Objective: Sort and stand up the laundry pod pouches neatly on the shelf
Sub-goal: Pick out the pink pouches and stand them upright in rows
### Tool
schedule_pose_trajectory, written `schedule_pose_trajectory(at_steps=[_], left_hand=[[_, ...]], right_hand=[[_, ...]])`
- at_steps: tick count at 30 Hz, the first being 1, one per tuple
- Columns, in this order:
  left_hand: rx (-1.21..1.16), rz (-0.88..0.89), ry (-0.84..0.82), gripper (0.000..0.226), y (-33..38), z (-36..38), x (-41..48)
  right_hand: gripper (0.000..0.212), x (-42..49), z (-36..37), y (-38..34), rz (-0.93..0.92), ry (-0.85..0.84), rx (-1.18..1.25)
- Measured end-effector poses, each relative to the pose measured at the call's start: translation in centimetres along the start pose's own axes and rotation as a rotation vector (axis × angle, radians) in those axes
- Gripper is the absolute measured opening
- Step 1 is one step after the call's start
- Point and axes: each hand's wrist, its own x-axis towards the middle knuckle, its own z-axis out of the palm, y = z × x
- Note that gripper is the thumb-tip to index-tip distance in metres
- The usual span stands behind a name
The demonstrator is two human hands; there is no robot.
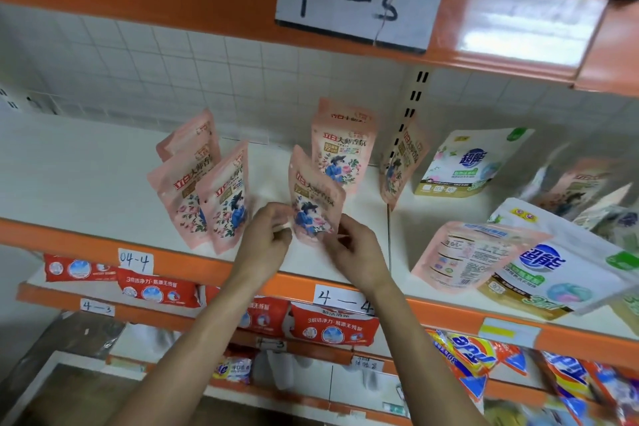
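The left hand and right hand each pinch a lower corner of a pink pouch, fingers curled in on its bottom edge. The pouch is upright with its printed face forward, leaning slightly left, near the front middle of the shelf. Whether its base is touching the shelf is hidden by the fingers.

The step in hand looks like setting this pouch on its base. Next, the bottom gusset probably needs spreading flat so that it stands when let go, roughly level with the two front pouches just to its left.

Another pink pouch stands behind it, one more behind the left pair, and a fifth leans by the slotted upright. To the right, a white pouch stands, while a flat pink one, back side up, and a flat white one lie unsorted.

The far-right pouches are blurred and cut off by the frame edge, so their number and kind are unclear. The small print cannot be read.
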Motion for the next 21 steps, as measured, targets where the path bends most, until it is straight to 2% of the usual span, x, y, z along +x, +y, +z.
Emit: schedule_pose_trajectory(at_steps=[2,6,8,10,15,18,21], left_hand=[[-0.053,0.002,-0.017,0.04,0.4,0.0,0.6],[-0.282,-0.013,-0.26,0.058,0.4,-0.7,1.8],[-0.295,-0.004,-0.302,0.045,0.3,-0.9,2.0],[-0.322,0.006,-0.296,0.029,0.3,-0.7,2.0],[-0.381,-0.039,-0.166,0.022,1.1,0.1,2.6],[-0.241,-0.006,-0.228,0.028,1.0,0.3,2.2],[0.007,0.018,-0.274,0.03,-0.2,0.4,2.0]], right_hand=[[0.02,0.3,0.0,0.5,-0.001,0.076,0.027],[0.022,1.0,-1.1,0.8,-0.015,0.047,0.204],[0.023,1.4,-1.7,0.7,-0.022,-0.006,0.236],[0.024,1.6,-1.8,0.8,-0.014,-0.003,0.275],[0.02,1.1,-0.6,2.0,0.017,0.129,0.274],[0.018,0.7,-0.9,1.8,0.042,0.213,0.275],[0.021,0.5,-1.9,2.0,0.096,0.15,0.225]])
